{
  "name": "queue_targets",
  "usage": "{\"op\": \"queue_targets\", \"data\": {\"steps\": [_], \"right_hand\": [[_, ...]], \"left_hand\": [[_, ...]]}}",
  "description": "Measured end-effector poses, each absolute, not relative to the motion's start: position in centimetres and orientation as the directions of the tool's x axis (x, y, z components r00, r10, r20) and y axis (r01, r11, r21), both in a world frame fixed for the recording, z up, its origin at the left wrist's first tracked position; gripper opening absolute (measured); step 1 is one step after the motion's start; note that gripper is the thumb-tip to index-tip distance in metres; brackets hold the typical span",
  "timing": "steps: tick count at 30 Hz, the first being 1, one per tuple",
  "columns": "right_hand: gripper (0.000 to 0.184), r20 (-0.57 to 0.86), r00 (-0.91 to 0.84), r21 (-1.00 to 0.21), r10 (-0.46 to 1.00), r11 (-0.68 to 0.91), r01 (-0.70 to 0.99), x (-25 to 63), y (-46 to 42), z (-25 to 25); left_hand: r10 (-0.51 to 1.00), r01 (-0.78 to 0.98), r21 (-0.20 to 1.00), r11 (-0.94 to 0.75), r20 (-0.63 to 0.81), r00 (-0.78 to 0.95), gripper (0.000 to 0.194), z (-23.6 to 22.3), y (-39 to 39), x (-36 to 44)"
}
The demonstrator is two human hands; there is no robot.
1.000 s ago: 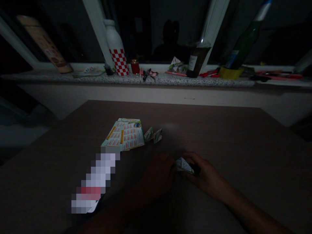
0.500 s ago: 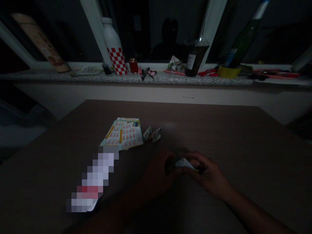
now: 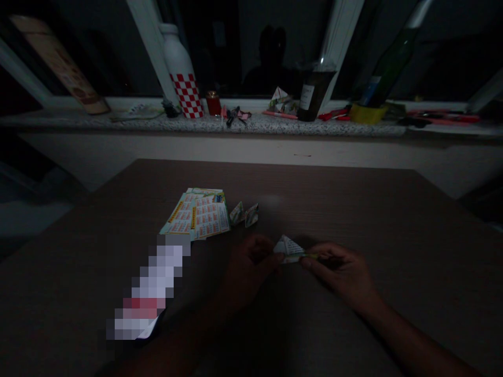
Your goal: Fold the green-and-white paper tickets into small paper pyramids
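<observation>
A small folded piece of printed paper (image 3: 290, 247), with a triangular top and a band along its lower edge, is held up between both hands over the table. My left hand (image 3: 257, 262) pinches its left end, thumb in front. At the right end, the thumb and fingers of my right hand (image 3: 341, 264) are closed on the lower band. Two little folded paper pieces (image 3: 244, 214) stand on the table beyond my left hand. Left of them lies a fanned stack of printed paper slips (image 3: 200, 215) with rows of orange numbers.
A phone-like device with a blurred bright screen (image 3: 151, 293) lies left of my left forearm. Behind the brown table (image 3: 353, 199), the stone windowsill (image 3: 259, 123) bears a red-checked white bottle (image 3: 186, 89), a dark plastic cup (image 3: 312, 97), a green bottle (image 3: 393, 63) and several small items.
The folded paper shows more, its triangular peak now upright above the fingers. My hands have moved slightly apart, towards its two ends.
</observation>
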State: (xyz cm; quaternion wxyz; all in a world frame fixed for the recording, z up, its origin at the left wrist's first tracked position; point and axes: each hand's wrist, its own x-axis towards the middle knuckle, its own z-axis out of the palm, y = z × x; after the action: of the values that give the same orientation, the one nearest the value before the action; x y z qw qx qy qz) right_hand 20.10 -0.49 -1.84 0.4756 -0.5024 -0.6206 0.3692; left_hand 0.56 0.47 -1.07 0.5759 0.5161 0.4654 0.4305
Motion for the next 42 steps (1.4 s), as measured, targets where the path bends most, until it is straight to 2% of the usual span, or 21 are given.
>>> {"op": "queue_targets", "data": {"steps": [3,7,12,16,20,29,42], "right_hand": [[0.008,0.230,0.037,-0.929,0.972,0.208,0.306,20.2,-0.6,-1.4],[0.010,0.230,0.079,-0.933,0.970,0.197,0.302,20.5,-0.8,-1.3],[0.007,0.241,0.108,-0.945,0.964,0.209,0.251,20.6,-0.9,-1.3],[0.010,0.248,0.108,-0.957,0.963,0.226,0.179,20.2,-1.0,-1.1],[0.012,0.230,0.117,-0.968,0.966,0.215,0.126,19.9,-1.2,-1.0],[0.017,0.218,0.133,-0.976,0.967,0.213,0.053,19.5,-1.6,-0.7],[0.019,0.124,0.216,-0.990,0.968,0.105,0.096,19.3,-1.5,-0.6]], "left_hand": [[0.981,-0.057,0.993,0.101,-0.090,0.170,0.021,-0.8,0.4,0.7],[0.985,-0.022,0.991,0.130,-0.127,0.113,0.021,-0.7,0.2,0.6],[0.993,0.024,0.994,0.107,-0.108,0.054,0.012,-0.6,0.0,0.5],[0.999,0.053,0.997,0.050,-0.050,0.007,0.012,-0.4,-0.1,0.6],[0.998,0.030,0.998,0.056,-0.055,-0.025,0.011,-0.1,-0.3,0.8],[0.998,0.014,0.998,0.064,-0.064,-0.017,0.014,0.4,-0.4,1.0],[0.999,-0.056,0.998,0.032,-0.031,0.006,0.017,0.2,-0.5,1.1]]}}
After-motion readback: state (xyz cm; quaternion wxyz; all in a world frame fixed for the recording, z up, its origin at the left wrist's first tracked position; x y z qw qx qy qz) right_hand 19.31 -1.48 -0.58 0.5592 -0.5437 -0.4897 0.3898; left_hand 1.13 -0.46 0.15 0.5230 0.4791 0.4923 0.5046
